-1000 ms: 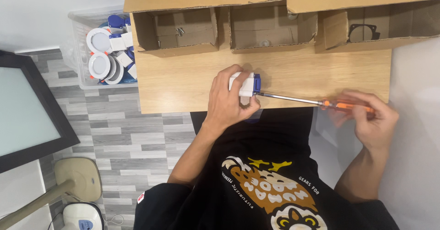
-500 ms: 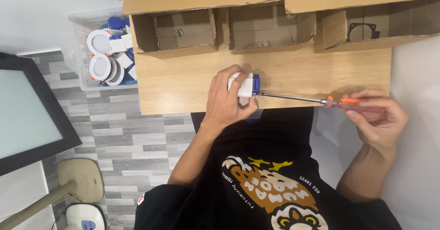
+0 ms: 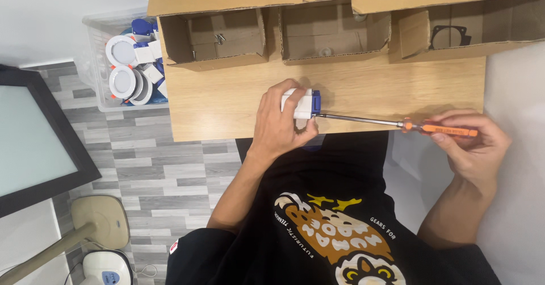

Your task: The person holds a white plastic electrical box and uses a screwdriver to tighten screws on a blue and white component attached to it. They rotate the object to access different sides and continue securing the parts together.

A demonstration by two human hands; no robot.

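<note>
Screwdriver (image 3: pixel 397 124) on the job, lying almost level along the near edge of the desk (image 3: pixel 227 103), tip buried in the blue end of a small white block (image 3: pixel 301 103)! Left hand (image 3: pixel 278 127) wraps that block, fingers curled over the top and thumb pressed under it, pinning it at the desk's front edge. Right hand (image 3: pixel 471 143) sits off past the desk's right corner, fingers folded round the orange handle, thumb and fingertips pinching it. The surface is pale wood, and three open cardboard boxes (image 3: pixel 323 32) line its far side: a few small screws in the left one, a dark gasket-like ring in the right one, the middle nearly bare. Left of the desk, a clear bin (image 3: pixel 96 63) holds round white lamps with orange clips and blue-and-white parts. Grey plank floor (image 3: pixel 130 149) below, a dark-framed panel (image 3: pixel 34 143) leaning at the left edge, a beige stand foot (image 3: pixel 102 219) in the lower corner. Against the frame half a second back: block and left hand sit in the same spot, the shaft holds the same line, and the right hand has shifted only slightly on the handle, fingers a touch more closed over it. Boxes and bin unmoved.
</note>
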